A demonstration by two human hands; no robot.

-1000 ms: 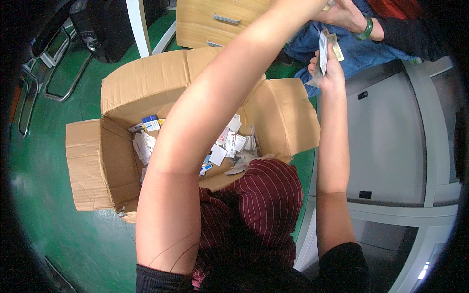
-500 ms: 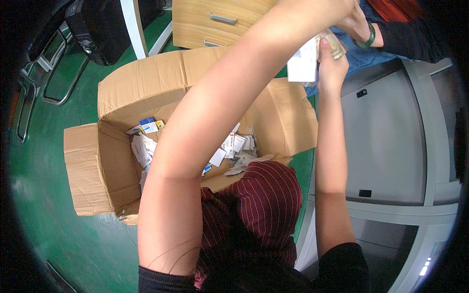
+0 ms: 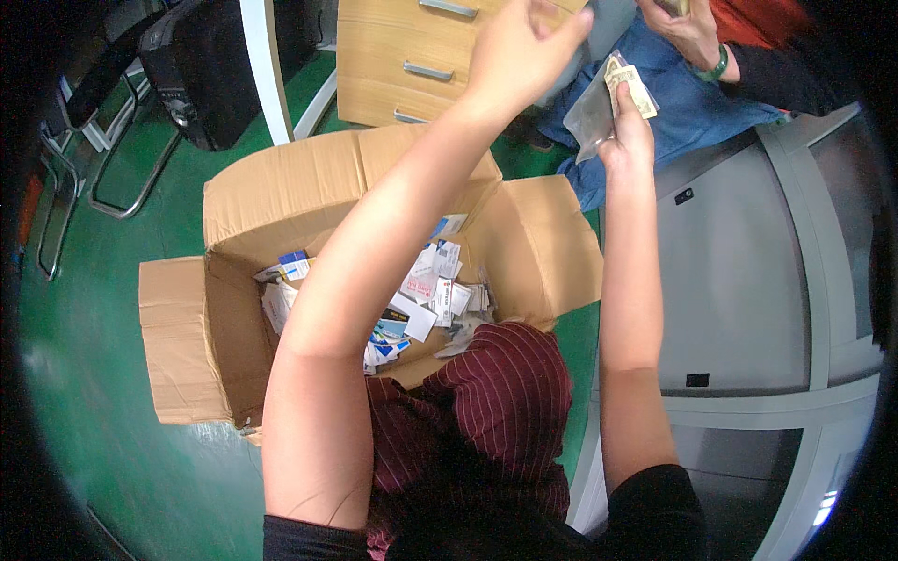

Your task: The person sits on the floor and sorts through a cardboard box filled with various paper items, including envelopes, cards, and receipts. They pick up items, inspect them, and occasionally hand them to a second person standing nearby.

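Near the top edge, my left hand (image 3: 526, 58) is raised with the thumb held away from the fingers. Nothing shows in it, though the frame's edge cuts off some fingertips. My right hand (image 3: 630, 140) pinches a folded banknote (image 3: 638, 92) together with a clear plastic bag (image 3: 587, 120), the thumb lying over the note. Below my left forearm stands an open cardboard box (image 3: 552, 238). Loose small printed cards (image 3: 421, 285) and papers lie inside it, partly covered by that forearm.
Another person's hand (image 3: 690, 35) with a green bangle holds a small yellowish paper at the top right. A wooden drawer unit (image 3: 402, 56) stands behind the box. At the left are a black case (image 3: 210, 79) and metal chair legs (image 3: 131, 201). Grey cabinets (image 3: 739, 271) line the right.
My left hand has moved left, away from the other person's hand, which now shows a small paper. The bag in my right hand has tilted; its white face now looks translucent.
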